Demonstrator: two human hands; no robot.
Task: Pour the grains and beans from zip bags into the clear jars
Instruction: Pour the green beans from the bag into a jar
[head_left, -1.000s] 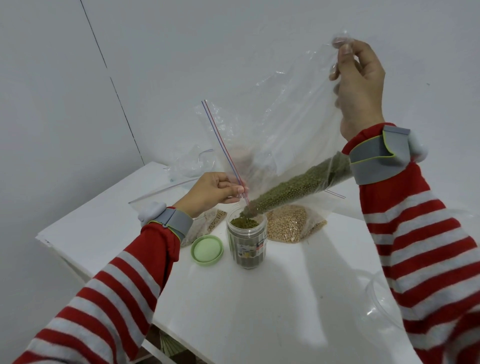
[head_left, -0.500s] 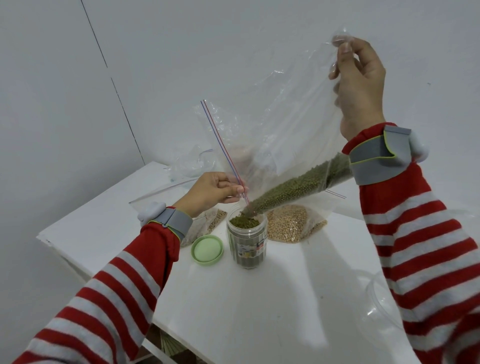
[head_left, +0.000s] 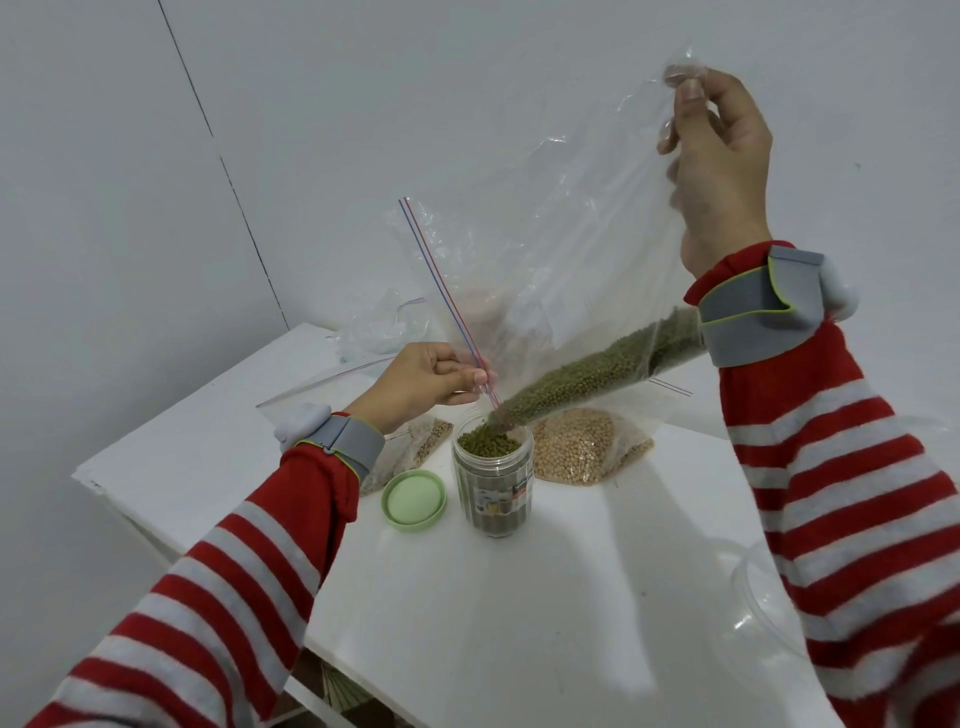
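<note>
Through the head view I see the clear jar (head_left: 493, 499) standing well in from the edges of the white bench (head_left: 467, 623). A green lid (head_left: 414, 500) lies just beside it. White walls (head_left: 156, 260) stand behind. My left grip (head_left: 421, 382) pinches the zip bag (head_left: 545, 249) at its mouth, over the jar. My right grip (head_left: 722, 166) pinches a corner, held high. Green beans (head_left: 597, 374) run into the nearly full jar.

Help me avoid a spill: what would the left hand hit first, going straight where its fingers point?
The left hand would probably meet the green beans inside the zip bag, just above the jar; depth unclear.
</note>
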